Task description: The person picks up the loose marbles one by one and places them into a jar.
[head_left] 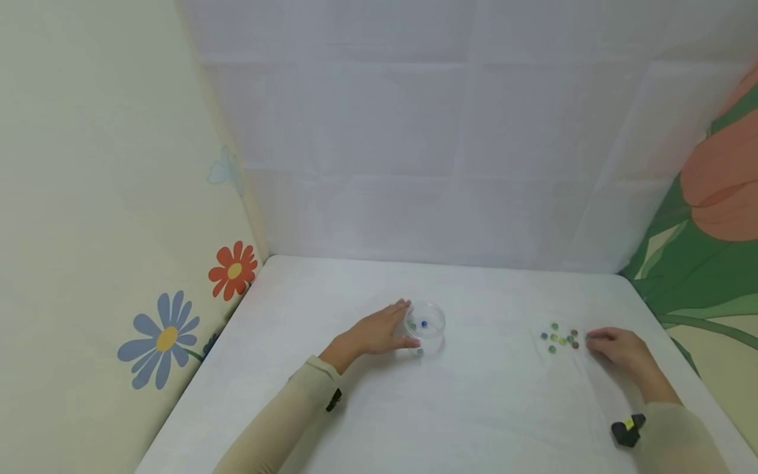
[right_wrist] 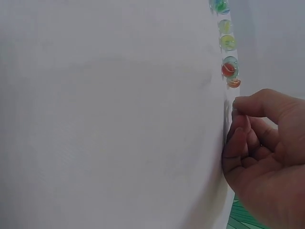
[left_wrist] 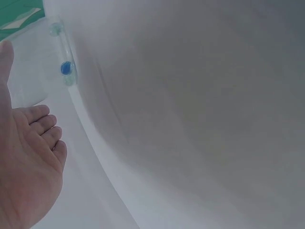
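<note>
A clear round container [head_left: 435,336] stands left of the table's middle. My left hand [head_left: 379,330] holds it from the left, fingers at the back and thumb at the front. A blue marble [left_wrist: 66,67] and a green marble [left_wrist: 55,29] show low in the container in the left wrist view. Another marble [head_left: 420,352] shows below the rim near my thumb; whether it lies inside, I cannot tell. On the right, my right hand [head_left: 622,352] rests beside several glass marbles [head_left: 562,341]. Its thumb and index finger pinch a small marble [right_wrist: 235,113], mostly hidden by the fingertips.
A white cloth covers the table [head_left: 474,408], and a white sheet [head_left: 403,131] hangs behind it. Flower-painted walls [head_left: 106,197] flank both sides. The loose marbles include green, yellow and reddish ones, such as a red marble [right_wrist: 228,69] near my right fingertips.
</note>
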Demonstrator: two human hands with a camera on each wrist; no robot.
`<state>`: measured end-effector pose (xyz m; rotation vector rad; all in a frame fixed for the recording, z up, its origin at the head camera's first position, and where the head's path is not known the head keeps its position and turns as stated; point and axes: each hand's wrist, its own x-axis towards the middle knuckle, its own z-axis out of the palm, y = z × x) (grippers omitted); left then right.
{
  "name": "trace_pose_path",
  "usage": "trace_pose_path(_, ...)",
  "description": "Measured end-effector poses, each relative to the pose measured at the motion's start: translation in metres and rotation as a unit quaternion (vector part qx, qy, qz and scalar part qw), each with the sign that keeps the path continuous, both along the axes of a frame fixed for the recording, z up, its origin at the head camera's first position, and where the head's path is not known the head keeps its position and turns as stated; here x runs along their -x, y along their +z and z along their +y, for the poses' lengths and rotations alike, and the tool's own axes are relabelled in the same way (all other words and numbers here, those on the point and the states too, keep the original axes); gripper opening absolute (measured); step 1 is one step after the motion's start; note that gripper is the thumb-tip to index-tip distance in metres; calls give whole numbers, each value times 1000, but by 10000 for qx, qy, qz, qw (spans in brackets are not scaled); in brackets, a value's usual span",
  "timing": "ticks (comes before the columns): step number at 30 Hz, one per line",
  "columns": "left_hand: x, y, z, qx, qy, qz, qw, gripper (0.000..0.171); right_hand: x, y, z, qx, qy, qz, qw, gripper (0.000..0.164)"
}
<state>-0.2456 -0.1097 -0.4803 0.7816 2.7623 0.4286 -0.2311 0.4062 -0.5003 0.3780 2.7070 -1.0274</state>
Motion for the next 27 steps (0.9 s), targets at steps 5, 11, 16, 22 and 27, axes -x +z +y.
trace_pose_path(5,0,1,0,-6,8,4,10000,102,0,2,-2,59,-70,20,10000,51)
trace_pose_path(11,1,-1,-1,-43,-2,4,10000,102,-1,7,-6,223,-106,43,9997,52)
trace_pose_path(16,1,0,-1,-54,-8,5,10000,102,-4,12,-11,408,-79,104,9991,53)
trace_pose_path(22,1,0,-1,-17,0,-32,10000,103,-6,21,-19,624,-31,281,9977,52)
trace_pose_path(27,1,-1,-1,18,14,-54,10000,103,-12,26,-26,673,210,477,9964,54)
